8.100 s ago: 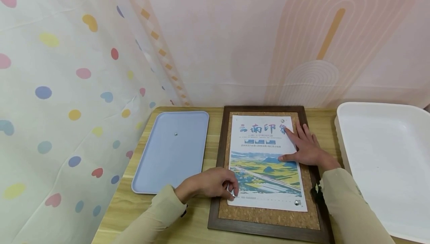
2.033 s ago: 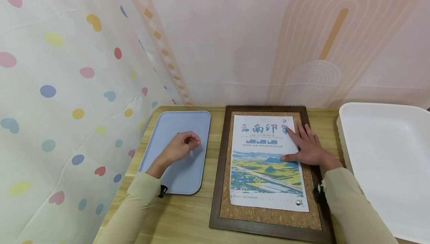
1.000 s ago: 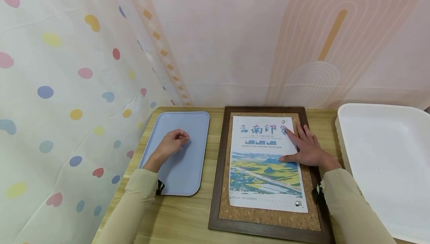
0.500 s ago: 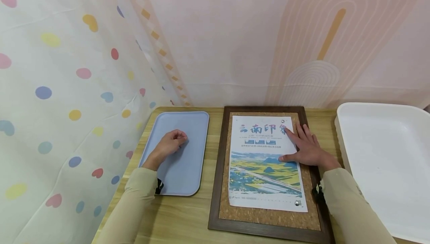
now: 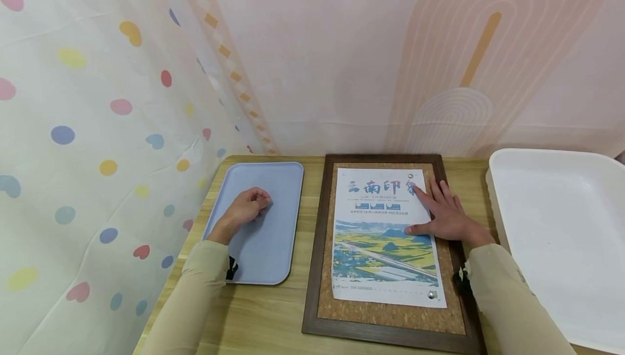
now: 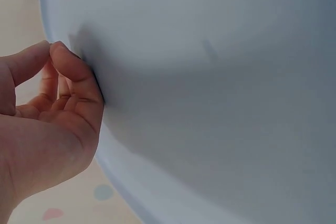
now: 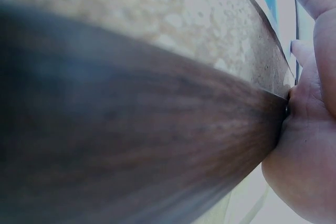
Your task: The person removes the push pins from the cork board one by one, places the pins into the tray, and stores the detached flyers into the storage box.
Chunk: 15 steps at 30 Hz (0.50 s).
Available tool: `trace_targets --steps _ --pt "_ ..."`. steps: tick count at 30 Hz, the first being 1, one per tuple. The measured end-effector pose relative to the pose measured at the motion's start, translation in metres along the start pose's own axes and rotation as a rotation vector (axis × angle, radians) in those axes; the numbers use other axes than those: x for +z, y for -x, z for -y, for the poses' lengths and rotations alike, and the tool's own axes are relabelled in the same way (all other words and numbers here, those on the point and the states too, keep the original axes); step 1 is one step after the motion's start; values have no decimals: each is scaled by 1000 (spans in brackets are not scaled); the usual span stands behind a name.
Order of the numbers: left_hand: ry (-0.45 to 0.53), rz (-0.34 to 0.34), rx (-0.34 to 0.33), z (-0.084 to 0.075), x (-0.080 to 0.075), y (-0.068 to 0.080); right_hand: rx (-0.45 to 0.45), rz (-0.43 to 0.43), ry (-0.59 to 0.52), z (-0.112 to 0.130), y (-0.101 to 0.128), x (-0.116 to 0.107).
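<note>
My left hand is over the blue tray. In the left wrist view its thumb and forefinger meet at the tips, the other fingers curled; whether something small sits between them is not visible. My right hand lies with spread fingers on the right side of a printed poster, its heel over the frame edge. The poster lies on a cork board with a dark wooden frame. Silver pushpins hold its upper right and lower right corners.
A large white tray stands at the right of the board. Wooden tabletop shows between and in front of these things. A patterned curtain hangs close behind the table, and a dotted one along the left.
My left hand has gone from the poster's lower left corner to the tray, covering where a pushpin lay. No pin shows at that corner now. My right hand has stayed put.
</note>
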<state>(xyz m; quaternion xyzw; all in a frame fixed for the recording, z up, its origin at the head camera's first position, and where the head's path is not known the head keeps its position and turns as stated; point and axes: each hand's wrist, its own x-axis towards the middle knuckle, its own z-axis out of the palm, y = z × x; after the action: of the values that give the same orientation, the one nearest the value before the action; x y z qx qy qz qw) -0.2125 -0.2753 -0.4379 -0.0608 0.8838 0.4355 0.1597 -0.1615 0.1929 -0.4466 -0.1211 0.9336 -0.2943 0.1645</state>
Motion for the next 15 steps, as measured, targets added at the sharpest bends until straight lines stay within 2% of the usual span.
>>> trace_targets --steps 15 --pt "-4 8 -26 -2 1 -1 0 -1 7 1 0 -1"
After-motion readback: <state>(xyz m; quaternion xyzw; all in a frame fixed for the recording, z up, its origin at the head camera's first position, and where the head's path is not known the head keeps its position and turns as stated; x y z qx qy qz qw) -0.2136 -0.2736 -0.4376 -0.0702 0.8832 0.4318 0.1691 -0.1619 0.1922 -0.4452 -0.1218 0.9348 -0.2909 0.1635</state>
